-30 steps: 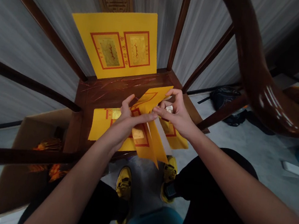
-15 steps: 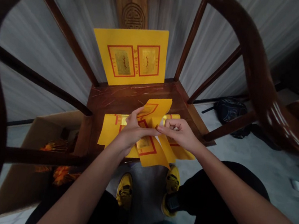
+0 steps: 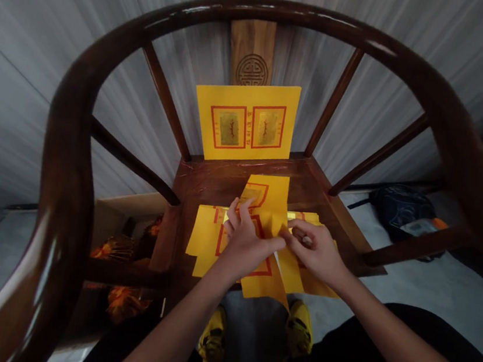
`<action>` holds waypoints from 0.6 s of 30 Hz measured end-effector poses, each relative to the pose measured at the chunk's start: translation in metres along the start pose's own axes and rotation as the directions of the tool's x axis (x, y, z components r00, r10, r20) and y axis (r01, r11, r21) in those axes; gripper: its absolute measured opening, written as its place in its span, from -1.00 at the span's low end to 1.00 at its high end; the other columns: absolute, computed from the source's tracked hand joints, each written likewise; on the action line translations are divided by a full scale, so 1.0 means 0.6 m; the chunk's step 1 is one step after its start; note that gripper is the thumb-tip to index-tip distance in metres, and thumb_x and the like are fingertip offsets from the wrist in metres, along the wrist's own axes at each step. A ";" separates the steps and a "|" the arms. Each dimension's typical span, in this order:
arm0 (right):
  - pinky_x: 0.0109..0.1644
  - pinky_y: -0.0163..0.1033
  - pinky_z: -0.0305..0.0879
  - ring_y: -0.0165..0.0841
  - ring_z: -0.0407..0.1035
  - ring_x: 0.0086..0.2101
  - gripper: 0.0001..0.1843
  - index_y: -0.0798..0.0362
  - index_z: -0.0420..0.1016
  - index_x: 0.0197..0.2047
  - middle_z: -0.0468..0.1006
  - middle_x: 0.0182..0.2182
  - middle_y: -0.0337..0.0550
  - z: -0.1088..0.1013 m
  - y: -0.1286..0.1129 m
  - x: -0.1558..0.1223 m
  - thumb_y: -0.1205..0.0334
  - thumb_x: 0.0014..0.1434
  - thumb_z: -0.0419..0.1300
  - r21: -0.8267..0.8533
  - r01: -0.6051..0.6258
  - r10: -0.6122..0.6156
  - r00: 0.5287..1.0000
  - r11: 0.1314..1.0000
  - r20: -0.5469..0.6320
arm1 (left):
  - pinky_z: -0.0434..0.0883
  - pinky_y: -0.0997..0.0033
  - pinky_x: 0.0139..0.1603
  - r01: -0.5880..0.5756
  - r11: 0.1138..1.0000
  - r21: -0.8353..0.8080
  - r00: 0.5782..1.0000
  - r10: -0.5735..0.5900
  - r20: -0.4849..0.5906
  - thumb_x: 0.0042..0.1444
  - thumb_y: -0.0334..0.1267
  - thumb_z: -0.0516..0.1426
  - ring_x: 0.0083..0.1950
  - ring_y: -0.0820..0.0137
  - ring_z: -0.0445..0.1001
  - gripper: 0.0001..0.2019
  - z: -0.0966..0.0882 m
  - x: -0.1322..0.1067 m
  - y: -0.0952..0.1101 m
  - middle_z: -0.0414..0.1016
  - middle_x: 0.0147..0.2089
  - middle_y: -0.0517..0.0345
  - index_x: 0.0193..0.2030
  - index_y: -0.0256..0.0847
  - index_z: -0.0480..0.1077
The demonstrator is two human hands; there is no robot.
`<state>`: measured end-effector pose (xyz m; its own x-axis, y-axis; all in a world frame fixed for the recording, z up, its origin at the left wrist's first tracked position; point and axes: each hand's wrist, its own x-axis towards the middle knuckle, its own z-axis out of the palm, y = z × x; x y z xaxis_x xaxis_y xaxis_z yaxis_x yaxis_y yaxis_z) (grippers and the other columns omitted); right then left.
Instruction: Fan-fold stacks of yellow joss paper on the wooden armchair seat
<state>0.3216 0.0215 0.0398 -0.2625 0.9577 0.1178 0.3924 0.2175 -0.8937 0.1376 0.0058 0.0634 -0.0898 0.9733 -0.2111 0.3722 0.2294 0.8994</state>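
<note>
My left hand (image 3: 240, 242) and my right hand (image 3: 314, 251) grip a yellow joss paper sheet (image 3: 265, 204) with red-lined panels, which is creased and partly folded. It lies over the seat of a dark wooden armchair (image 3: 232, 183). Under it, more yellow paper (image 3: 203, 241) spreads across the seat front and hangs past the edge. A further flat sheet (image 3: 244, 121) with gold foil squares stands against the carved back splat. Both hands meet at the fold, hiding its middle. A small pale bit shows by my right fingers, too small to name.
The chair's curved glossy rail (image 3: 59, 194) arcs around the view, with spindles behind the seat. At lower left, a cardboard box (image 3: 109, 217) holds orange-gold folded paper pieces (image 3: 114, 249). A dark bag (image 3: 396, 209) lies on the grey floor at right. My yellow shoes (image 3: 213, 339) show below.
The view has shifted back and levelled, bringing the whole chair rail into sight. My hands have come closer together, and my right fingers now press on the folded paper.
</note>
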 end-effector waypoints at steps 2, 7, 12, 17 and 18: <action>-0.44 -0.24 -0.09 -0.42 0.01 -0.53 -0.57 -0.01 0.38 -0.46 0.13 -0.60 -0.35 0.005 0.004 0.003 -0.11 0.27 0.33 0.014 -0.028 0.028 0.999 1.000 0.020 | -0.05 -0.17 0.54 0.012 1.000 0.022 1.000 -0.012 0.003 -0.20 -0.12 0.42 0.55 -0.20 -0.10 -0.02 -0.010 0.000 -0.003 -0.23 0.56 -0.03 0.40 0.06 0.13; -0.43 -0.25 -0.07 -0.42 0.04 -0.51 -0.52 0.00 0.32 -0.49 0.16 -0.56 -0.34 -0.006 0.013 0.017 -0.16 0.20 0.34 0.129 -0.144 0.141 0.990 0.981 0.031 | -0.06 -0.14 0.54 0.054 0.999 -0.010 0.997 -0.054 -0.057 -0.13 -0.15 0.36 0.52 -0.13 -0.06 -0.18 -0.043 0.009 -0.015 -0.12 0.50 -0.02 0.32 0.02 0.24; -0.48 -0.25 -0.03 -0.43 0.09 -0.56 -0.54 -0.01 0.31 -0.51 0.21 -0.59 -0.33 -0.050 0.023 0.028 -0.12 0.13 0.37 0.160 -0.294 0.303 0.952 0.942 -0.031 | 0.00 -0.13 0.50 0.069 0.998 0.010 0.991 -0.068 -0.119 -0.16 -0.17 0.38 0.49 -0.14 -0.02 -0.19 -0.077 0.021 -0.023 -0.07 0.44 -0.02 0.30 0.03 0.26; -0.44 -0.22 0.24 -0.29 0.39 -0.48 -0.59 -0.03 0.45 -0.37 0.50 -0.48 -0.20 -0.068 0.033 0.040 -0.19 0.11 0.39 0.147 -0.477 0.482 0.876 0.867 -0.001 | 0.01 -0.18 0.50 0.112 0.992 0.061 0.977 -0.099 -0.187 -0.23 -0.07 0.47 0.48 -0.20 0.01 -0.20 -0.107 0.028 -0.035 -0.02 0.44 -0.02 0.21 0.01 0.35; -0.42 -0.21 0.27 -0.26 0.43 -0.45 -0.58 -0.03 0.49 -0.33 0.54 -0.44 -0.18 -0.064 0.037 0.044 -0.20 0.08 0.41 0.128 -0.498 0.504 0.863 0.857 -0.015 | 0.02 -0.18 0.50 0.110 0.993 0.050 0.971 -0.096 -0.219 -0.27 -0.05 0.50 0.48 -0.21 0.01 -0.20 -0.109 0.030 -0.040 0.00 0.44 -0.02 0.18 0.01 0.37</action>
<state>0.3572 0.0590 0.0395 -0.0153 0.9395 -0.3423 0.3545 -0.3149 -0.8804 0.0664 0.0175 0.0631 -0.3253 0.9225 -0.2076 0.4056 0.3344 0.8507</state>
